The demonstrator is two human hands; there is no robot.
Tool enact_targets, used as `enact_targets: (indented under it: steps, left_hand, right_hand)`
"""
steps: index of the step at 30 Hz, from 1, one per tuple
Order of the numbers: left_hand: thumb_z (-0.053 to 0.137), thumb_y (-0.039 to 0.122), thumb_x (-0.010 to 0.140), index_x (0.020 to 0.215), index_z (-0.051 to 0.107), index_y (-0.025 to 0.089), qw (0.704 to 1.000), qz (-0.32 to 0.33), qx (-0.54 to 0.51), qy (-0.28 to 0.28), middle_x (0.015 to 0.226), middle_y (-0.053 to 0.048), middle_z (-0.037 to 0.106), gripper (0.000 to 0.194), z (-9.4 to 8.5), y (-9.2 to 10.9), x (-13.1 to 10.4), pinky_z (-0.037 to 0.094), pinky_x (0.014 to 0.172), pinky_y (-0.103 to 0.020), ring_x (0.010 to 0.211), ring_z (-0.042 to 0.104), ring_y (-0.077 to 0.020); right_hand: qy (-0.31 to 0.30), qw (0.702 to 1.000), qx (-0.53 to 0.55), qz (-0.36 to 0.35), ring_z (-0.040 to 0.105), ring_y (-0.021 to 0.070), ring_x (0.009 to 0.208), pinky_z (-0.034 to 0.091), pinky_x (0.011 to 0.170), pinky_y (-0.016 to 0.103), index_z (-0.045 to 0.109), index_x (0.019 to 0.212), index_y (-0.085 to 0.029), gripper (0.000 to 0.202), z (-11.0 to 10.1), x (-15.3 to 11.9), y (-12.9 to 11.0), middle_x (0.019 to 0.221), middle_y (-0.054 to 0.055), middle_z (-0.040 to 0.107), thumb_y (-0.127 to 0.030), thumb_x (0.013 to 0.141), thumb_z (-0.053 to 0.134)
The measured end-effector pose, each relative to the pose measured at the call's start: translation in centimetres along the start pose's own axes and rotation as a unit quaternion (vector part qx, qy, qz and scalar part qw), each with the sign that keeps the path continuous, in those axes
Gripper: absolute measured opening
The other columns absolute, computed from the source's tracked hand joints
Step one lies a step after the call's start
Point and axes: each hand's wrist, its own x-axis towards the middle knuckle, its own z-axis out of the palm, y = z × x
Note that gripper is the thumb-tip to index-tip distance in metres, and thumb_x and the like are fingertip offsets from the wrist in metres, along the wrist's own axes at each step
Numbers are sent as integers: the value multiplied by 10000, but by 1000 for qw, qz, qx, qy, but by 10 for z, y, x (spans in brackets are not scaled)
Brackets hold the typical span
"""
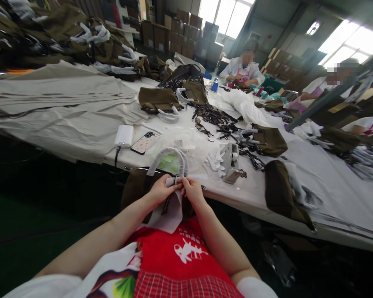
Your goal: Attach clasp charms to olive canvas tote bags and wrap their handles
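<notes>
Pinching at a wrapped handle (183, 164) of the olive handbag (133, 189), left hand (161, 191) and right hand (193, 193) should work gently, close together.

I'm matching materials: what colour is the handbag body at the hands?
The handbag body is dark olive-brown, shown in the head view.

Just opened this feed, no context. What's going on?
A person in a red apron has the left hand and right hand together by the pale-wrapped handles of an olive-brown fabric handbag, at the edge of a pale-covered table. A thin white sheet hangs below the hands; exactly what they grip is unclear. Similar bags lie on the table.
</notes>
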Motion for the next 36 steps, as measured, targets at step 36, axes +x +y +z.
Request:
enact_targets:
  steps: [36]
  left_hand:
    - [683, 547, 532, 619, 544, 193, 995, -69, -66, -9, 441, 70, 438, 390, -14, 23, 15, 261, 429, -229, 397, 373, -93]
  right_hand:
    - [146, 955, -243, -90, 488, 123, 518, 318, 511, 223, 624, 609, -162, 274, 26, 0, 4, 530, -27, 558, -392, 758, 619]
